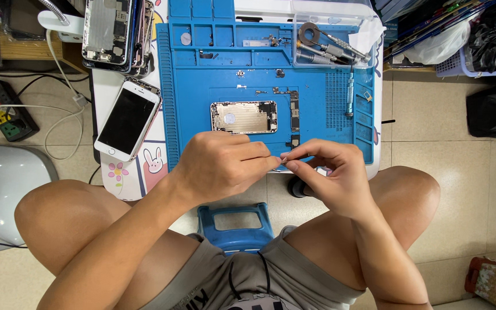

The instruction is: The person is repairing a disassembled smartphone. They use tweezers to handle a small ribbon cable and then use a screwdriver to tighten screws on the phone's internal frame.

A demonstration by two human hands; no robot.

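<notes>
Left hand (219, 166) and right hand (331, 172) meet fingertip to fingertip, each grip pinched on a tiny part too small to identify; just beyond lies the opened silver phone shell (243, 117) on the blue repair mat (317, 115).

From my remote seat, both hands, left hand (222, 166) and right hand (331, 172), crowd the near edge of the blue work mat (190, 120). Ahead, the opened phone shell (243, 117) blocks mid-mat; loose small parts (285, 92) and a screwdriver (349, 95) hem the right. Open mat lies left of the shell. A white phone (127, 119) bars the table's left side.
</notes>
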